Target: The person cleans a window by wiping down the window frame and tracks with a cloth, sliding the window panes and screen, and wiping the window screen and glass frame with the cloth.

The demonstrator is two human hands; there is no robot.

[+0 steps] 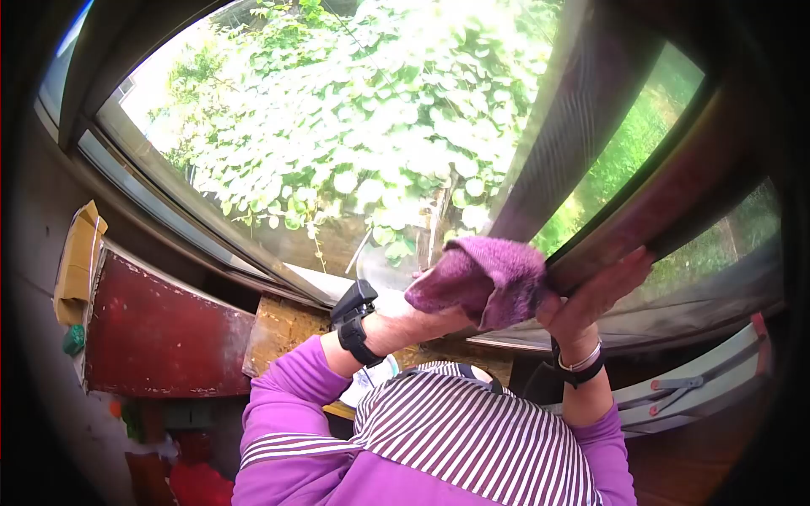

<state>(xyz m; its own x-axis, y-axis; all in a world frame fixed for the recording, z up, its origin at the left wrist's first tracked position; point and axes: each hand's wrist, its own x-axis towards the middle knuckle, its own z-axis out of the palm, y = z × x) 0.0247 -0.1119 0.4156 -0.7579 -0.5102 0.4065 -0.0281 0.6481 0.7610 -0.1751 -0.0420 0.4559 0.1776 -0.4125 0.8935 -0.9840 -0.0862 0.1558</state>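
A purple cloth [498,274] hangs bunched in front of the window, close to the wooden frame post [591,253]. My left hand [434,319] is under and behind the cloth's left side; the cloth covers most of its fingers. My right hand [603,295] lies against the wooden post just right of the cloth, with its fingers stretched out along the wood and the thumb side next to the cloth's edge. Black bands sit on both wrists.
Green leaves show through the window glass [354,126]. A worn red panel [169,329] stands at the left, with a brown cardboard piece [80,261] beside it. At the right is a folded step ladder [692,379]. Wooden boards [287,333] lie below the sill.
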